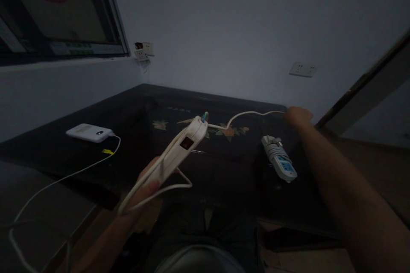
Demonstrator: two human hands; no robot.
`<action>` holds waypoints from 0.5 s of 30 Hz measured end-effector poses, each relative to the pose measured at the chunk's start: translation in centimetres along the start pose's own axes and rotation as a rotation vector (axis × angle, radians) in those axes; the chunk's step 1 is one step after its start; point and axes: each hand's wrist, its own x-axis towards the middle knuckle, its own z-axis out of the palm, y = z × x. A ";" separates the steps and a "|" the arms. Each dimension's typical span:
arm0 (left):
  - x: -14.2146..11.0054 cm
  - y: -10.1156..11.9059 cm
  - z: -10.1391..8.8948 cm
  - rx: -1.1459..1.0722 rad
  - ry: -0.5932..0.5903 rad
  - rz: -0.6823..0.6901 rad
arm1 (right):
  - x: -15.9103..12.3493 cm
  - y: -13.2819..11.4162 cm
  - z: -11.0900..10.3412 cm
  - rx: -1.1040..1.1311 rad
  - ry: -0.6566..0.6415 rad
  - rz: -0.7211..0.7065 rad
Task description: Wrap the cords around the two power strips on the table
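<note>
**Both Hands Spread a Power Strip and Its Cord Above the Desk**

The left hand was wrapped around the near half of a white power strip, its forearm rising from the bottom of the view. The right arm reached forward along the desk's right side, and the right hand, closed on the cord, was above the desk's far right corner. The cord ran between the two hands, bending near the strip.

Two power strips were in view. The held one was tilted, its far end raised over the middle of the desk; it was long and pale, with a dark square window and blue and green strands at that end. A loop of cord hung around the left hand. The other, a wrapped strip, lay on the desk's right part, blue-faced, its grey cord coiled around it.

One white device with a thin cable lay on the desk's left part, one yellow scrap near it. Three socket plates showed on the wall behind the desk.
</note>
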 end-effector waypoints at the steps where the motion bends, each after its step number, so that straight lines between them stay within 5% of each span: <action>1: 0.2 0.3 0.4 -0.037 0.026 0.000 | -0.7 -0.2 0.0 0.000 -0.001 -0.038; 5: 2.3 1.6 2.0 -0.107 0.149 0.050 | -4.8 -1.3 -0.7 0.012 -0.011 -0.296; 8: 4.8 2.5 2.4 0.071 0.221 0.087 | -9.5 -1.5 -2.3 0.053 -0.086 -0.520; 11: 7.0 2.9 2.6 0.276 0.282 0.098 | -15.2 -0.9 -4.9 0.245 -0.265 -0.942; 15: 8.2 2.5 3.7 0.450 0.293 0.118 | -22.4 -0.6 -7.9 0.282 -0.469 -1.196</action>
